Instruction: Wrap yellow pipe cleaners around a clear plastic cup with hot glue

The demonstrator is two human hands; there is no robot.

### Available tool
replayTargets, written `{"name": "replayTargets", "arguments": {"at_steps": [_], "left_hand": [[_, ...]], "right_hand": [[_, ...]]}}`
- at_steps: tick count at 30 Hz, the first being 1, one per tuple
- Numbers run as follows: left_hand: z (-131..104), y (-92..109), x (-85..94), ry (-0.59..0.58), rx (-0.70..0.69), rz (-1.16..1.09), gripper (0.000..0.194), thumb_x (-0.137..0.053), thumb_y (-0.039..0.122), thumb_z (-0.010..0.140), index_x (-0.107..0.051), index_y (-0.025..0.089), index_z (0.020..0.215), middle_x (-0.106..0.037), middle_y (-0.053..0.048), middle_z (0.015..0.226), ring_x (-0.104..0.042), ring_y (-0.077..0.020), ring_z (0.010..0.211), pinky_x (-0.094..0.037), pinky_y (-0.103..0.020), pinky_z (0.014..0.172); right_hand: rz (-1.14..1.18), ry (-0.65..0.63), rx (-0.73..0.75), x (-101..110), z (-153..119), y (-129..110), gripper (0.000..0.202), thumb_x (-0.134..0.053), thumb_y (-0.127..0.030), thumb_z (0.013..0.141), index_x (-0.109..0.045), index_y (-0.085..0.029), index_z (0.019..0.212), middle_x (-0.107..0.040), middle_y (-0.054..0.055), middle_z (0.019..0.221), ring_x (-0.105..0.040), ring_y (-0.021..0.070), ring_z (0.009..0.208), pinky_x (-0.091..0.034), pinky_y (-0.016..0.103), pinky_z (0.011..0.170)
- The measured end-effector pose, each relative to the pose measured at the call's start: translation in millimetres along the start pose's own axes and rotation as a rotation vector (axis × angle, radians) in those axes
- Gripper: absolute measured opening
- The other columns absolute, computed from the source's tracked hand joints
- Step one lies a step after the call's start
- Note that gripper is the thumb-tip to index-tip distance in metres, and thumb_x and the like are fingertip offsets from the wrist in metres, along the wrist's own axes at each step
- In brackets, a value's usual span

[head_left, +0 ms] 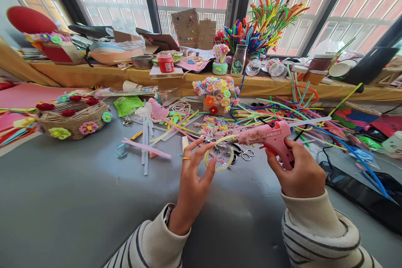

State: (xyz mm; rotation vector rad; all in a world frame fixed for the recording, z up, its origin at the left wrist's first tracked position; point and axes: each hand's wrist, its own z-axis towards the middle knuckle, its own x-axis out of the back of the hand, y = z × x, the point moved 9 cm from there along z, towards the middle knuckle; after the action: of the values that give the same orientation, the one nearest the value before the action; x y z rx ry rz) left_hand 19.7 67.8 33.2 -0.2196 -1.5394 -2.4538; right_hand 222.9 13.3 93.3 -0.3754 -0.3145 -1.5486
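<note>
My left hand (195,171) is closed on a ring bent from a pale yellow pipe cleaner (226,167), its rim held between thumb and fingers above the grey table. In my right hand (297,166) is a pink hot glue gun (270,134), with the fingers wrapped round its handle. The gun points left, and its nozzle is at the upper side of the ring; whether it touches cannot be made out. A clear glue stick (310,121) sticks out of the gun's back. Small scissors (246,153) lie behind the ring.
Behind my hands lie loose pipe cleaners (282,109), glue sticks (145,144) and a small basket of flowers (215,102). To the left stands a woven basket (73,119) with flowers. A black phone (361,197) lies at the right. A crowded ledge (182,81) runs below the windows.
</note>
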Motion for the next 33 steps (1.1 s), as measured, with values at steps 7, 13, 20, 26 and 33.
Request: {"name": "replayTargets", "arguments": {"at_steps": [7, 13, 20, 26, 33], "left_hand": [[-0.1, -0.7, 0.5, 0.006, 0.003, 0.01, 0.029, -0.05, 0.024, 0.077, -0.052, 0.03, 0.106, -0.038, -0.005, 0.121, -0.045, -0.0191, 0.109, -0.04, -0.034, 0.09], [-0.5, -1.2, 0.8, 0.008, 0.001, 0.004, 0.029, -0.05, 0.024, 0.077, -0.052, 0.03, 0.105, -0.038, -0.004, 0.12, -0.046, -0.018, 0.108, -0.041, -0.033, 0.089], [-0.6, -0.2, 0.6, 0.016, -0.012, -0.003, 0.028, -0.05, 0.024, 0.077, -0.052, 0.03, 0.105, -0.038, -0.004, 0.12, -0.046, -0.018, 0.108, -0.041, -0.033, 0.088], [0.3, -0.1, 1.0, 0.016, -0.013, 0.01, 0.029, -0.05, 0.023, 0.077, -0.052, 0.031, 0.105, -0.038, -0.003, 0.12, -0.045, -0.0176, 0.108, -0.04, -0.033, 0.09], [1.7, 0.0, 0.6, 0.014, -0.011, 0.019, 0.028, -0.049, 0.024, 0.078, -0.052, 0.031, 0.105, -0.038, -0.004, 0.119, -0.044, -0.018, 0.109, -0.039, -0.035, 0.091]], "right_hand": [[0.006, 0.009, 0.011, 1.5, 1.9, -1.8, 0.033, -0.055, -0.037, 0.072, -0.056, -0.008, 0.086, -0.061, 0.007, 0.063, -0.056, 0.0136, 0.049, -0.043, 0.021, 0.043], [-0.006, 0.014, 0.02, 1.2, 1.4, -0.9, 0.033, -0.054, -0.039, 0.073, -0.056, -0.009, 0.087, -0.061, 0.006, 0.063, -0.057, 0.013, 0.049, -0.044, 0.021, 0.045], [-0.004, 0.009, 0.018, 3.2, 2.1, -0.5, 0.031, -0.052, -0.037, 0.074, -0.055, -0.009, 0.086, -0.061, 0.005, 0.062, -0.057, 0.0132, 0.049, -0.043, 0.021, 0.043], [0.007, 0.007, 0.004, 2.1, 1.8, 1.2, 0.028, -0.051, -0.037, 0.075, -0.054, -0.011, 0.086, -0.061, 0.005, 0.062, -0.057, 0.0135, 0.05, -0.043, 0.021, 0.044], [0.014, -0.005, -0.008, 0.9, 1.0, 3.7, 0.027, -0.052, -0.036, 0.074, -0.054, -0.013, 0.087, -0.062, 0.004, 0.064, -0.058, 0.0135, 0.052, -0.043, 0.021, 0.046]]}}
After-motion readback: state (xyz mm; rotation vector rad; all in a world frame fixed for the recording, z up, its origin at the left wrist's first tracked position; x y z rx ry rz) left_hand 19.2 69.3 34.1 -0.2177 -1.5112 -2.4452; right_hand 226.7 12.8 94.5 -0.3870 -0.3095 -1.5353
